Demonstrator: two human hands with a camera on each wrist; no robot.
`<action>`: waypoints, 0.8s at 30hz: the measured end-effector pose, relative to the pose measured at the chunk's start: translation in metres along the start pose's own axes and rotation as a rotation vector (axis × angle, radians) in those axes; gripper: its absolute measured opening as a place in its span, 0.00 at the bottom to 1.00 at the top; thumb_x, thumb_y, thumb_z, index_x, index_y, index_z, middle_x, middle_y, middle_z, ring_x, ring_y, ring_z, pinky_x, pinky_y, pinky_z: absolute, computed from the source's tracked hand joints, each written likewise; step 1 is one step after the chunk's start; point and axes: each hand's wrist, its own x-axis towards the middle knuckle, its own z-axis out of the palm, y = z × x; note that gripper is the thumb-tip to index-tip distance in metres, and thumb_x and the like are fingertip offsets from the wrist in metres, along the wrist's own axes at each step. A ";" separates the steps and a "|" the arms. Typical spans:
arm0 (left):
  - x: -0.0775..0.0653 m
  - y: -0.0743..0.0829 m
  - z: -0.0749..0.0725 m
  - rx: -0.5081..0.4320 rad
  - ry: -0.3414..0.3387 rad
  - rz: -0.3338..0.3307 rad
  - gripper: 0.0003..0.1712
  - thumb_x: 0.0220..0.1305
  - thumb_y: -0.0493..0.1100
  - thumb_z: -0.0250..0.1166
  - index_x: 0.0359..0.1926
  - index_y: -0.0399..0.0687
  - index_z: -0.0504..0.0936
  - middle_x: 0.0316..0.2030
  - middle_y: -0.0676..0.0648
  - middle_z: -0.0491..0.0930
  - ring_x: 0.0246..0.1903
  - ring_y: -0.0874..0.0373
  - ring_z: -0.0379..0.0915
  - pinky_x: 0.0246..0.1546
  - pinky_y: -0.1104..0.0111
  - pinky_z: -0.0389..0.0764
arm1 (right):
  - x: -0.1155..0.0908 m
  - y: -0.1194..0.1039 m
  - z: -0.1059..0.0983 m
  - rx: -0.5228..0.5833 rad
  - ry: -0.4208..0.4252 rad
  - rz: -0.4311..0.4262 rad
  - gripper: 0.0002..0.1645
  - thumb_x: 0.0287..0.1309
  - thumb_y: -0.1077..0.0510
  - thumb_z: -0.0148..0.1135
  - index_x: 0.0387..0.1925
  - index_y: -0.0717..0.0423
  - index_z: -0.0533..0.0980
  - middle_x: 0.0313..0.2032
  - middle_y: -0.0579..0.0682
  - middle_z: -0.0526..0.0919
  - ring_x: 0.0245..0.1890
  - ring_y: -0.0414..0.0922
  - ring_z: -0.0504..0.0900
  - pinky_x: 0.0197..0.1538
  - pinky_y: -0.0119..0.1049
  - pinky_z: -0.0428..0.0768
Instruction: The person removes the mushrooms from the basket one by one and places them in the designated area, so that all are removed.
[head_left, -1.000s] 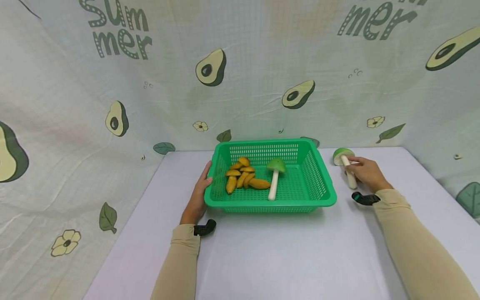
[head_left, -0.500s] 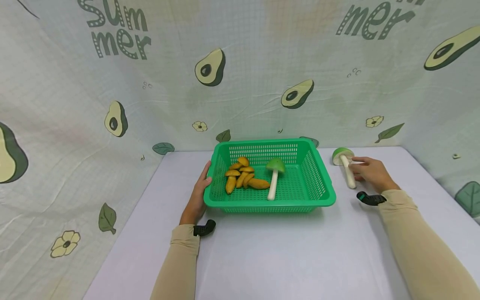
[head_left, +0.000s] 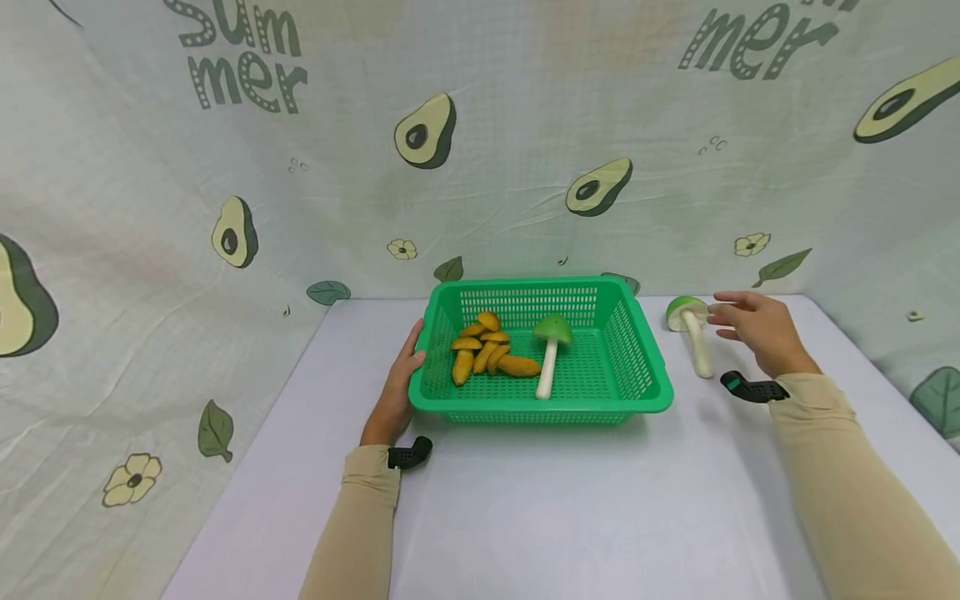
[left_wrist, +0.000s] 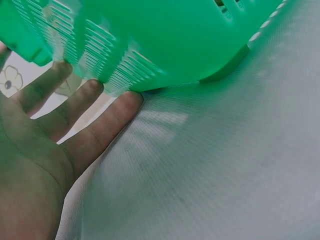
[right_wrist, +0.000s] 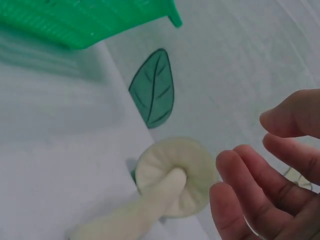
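Observation:
Along the left end of a green plastic basket (head_left: 540,407) lies my left hand (head_left: 393,392). In the left wrist view its straight fingers (left_wrist: 95,132) touch the slotted side wall low down. My right hand (head_left: 767,332) hovers just right of a toy mushroom (head_left: 697,343) with a green cap and long white stem, which lies on the table. Seen from the right wrist, the fingers are relaxed and apart, holding nothing, beside the mushroom's pale cap underside (right_wrist: 197,192). Inside the basket lie another green-capped mushroom (head_left: 552,331) and several small yellow-brown mushrooms (head_left: 463,365).
A white-covered table (head_left: 570,508) carries the basket. Behind it and at both sides hangs a pale cloth (head_left: 495,208) printed with avocados and leaves. Each wrist wears a black camera mount (head_left: 409,454).
My right hand has let go of the green-capped mushroom on the table and drawn up and to the right. My left hand has stayed at the basket.

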 end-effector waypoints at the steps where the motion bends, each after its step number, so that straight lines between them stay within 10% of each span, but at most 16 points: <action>1: 0.000 0.000 0.000 0.000 0.000 -0.002 0.33 0.77 0.55 0.43 0.79 0.75 0.47 0.77 0.65 0.42 0.75 0.63 0.36 0.73 0.52 0.40 | 0.000 -0.005 0.002 0.013 -0.006 -0.007 0.39 0.72 0.44 0.56 0.71 0.67 0.63 0.62 0.60 0.71 0.38 0.22 0.79 0.44 0.27 0.81; 8: 0.001 0.000 0.000 0.005 0.013 -0.023 0.34 0.76 0.57 0.44 0.79 0.76 0.47 0.77 0.65 0.42 0.75 0.63 0.35 0.73 0.52 0.40 | 0.001 -0.044 0.018 0.125 -0.088 -0.048 0.36 0.72 0.45 0.57 0.69 0.64 0.65 0.48 0.39 0.80 0.44 0.31 0.82 0.47 0.31 0.82; 24: -0.001 0.003 0.001 0.010 0.015 -0.039 0.33 0.76 0.58 0.44 0.78 0.78 0.47 0.77 0.66 0.42 0.75 0.62 0.35 0.73 0.51 0.40 | 0.015 -0.100 0.075 0.159 -0.291 -0.073 0.31 0.73 0.48 0.57 0.67 0.62 0.67 0.64 0.63 0.70 0.59 0.55 0.77 0.56 0.46 0.80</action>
